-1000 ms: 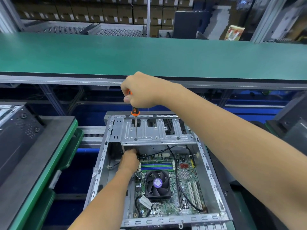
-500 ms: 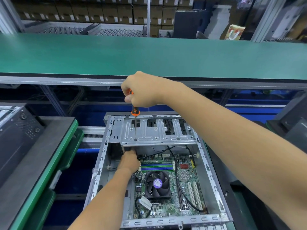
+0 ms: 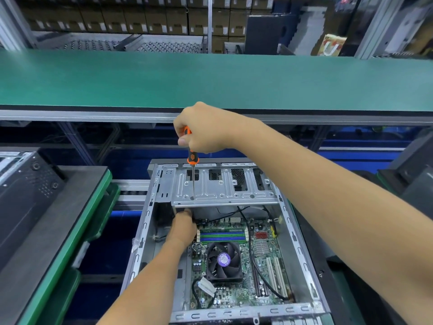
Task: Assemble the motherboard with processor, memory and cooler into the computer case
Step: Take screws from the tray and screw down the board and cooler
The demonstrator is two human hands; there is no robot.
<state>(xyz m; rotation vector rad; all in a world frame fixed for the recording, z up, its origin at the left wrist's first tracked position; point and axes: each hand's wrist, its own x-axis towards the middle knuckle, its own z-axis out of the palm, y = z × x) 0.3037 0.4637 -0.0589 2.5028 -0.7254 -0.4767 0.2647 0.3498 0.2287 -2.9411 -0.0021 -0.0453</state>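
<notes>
The motherboard [image 3: 236,266] lies flat in the bottom of the open computer case [image 3: 302,254], with its black cooler fan [image 3: 223,261] in the middle and the memory sticks [image 3: 222,235] in slots just beyond it, toward the drive cage [image 3: 225,188] that spans the case's far end. The right hand [image 3: 203,127] has its grip wrapped round the orange-and-black handle of a screwdriver [image 3: 192,170], held upright with the tip down on the cage's plate, while the left hand [image 3: 184,227] reaches under the cage's near edge beside the memory, its fingers hidden so I cannot tell its grip. The case sits below a long green counter [image 3: 210,78], with another dark case [image 3: 25,195] to its left.
</notes>
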